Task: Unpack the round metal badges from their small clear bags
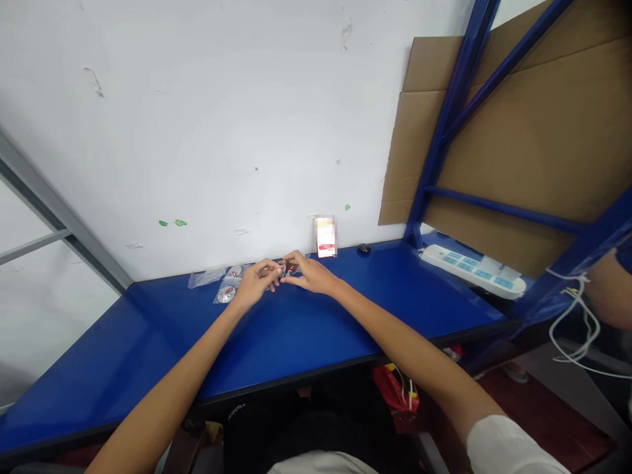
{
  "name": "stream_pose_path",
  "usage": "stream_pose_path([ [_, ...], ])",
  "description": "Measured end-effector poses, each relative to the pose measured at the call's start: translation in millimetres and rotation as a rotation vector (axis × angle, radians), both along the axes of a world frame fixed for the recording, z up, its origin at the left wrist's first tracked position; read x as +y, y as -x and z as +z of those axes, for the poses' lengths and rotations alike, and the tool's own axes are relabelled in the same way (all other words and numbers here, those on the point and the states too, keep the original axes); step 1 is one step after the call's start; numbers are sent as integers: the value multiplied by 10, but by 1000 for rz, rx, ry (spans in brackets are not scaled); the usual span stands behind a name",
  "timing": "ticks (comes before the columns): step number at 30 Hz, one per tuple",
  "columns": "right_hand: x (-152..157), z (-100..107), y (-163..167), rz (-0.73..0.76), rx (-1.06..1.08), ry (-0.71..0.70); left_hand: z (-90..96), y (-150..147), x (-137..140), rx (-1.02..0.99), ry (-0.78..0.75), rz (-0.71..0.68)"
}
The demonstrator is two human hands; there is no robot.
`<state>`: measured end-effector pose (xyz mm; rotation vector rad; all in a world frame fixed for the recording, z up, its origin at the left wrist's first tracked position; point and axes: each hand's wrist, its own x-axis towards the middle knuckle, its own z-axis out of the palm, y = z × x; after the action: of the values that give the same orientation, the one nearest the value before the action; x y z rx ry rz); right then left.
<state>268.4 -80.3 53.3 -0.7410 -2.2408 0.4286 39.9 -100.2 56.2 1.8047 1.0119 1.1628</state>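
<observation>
Over the back of the blue desk, my left hand and my right hand meet fingertip to fingertip. Between them is a small item with a dark and silvery look, too small to name; the fingers of both hands are closed on it. Just left of my left hand lie clear plastic bags; one holds a round silvery piece with a red mark. An empty-looking clear bag lies farther left. Something red and clear plastic shows behind my right hand, mostly hidden.
A phone-sized blurred upright panel leans on the wall, with a small black object to its right. A white power strip lies beyond the blue frame post. A red bag hangs below the desk edge. Another person's arm shows at right.
</observation>
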Motion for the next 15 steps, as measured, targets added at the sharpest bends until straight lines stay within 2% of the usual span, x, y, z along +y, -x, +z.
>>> stream_pose_path([
  [9, -40, 45, 2, 34, 12, 12, 87, 2, -63, -8, 23, -35],
  [15, -46, 54, -3, 39, 4, 1, 82, 23, -48, -4, 3, -38],
])
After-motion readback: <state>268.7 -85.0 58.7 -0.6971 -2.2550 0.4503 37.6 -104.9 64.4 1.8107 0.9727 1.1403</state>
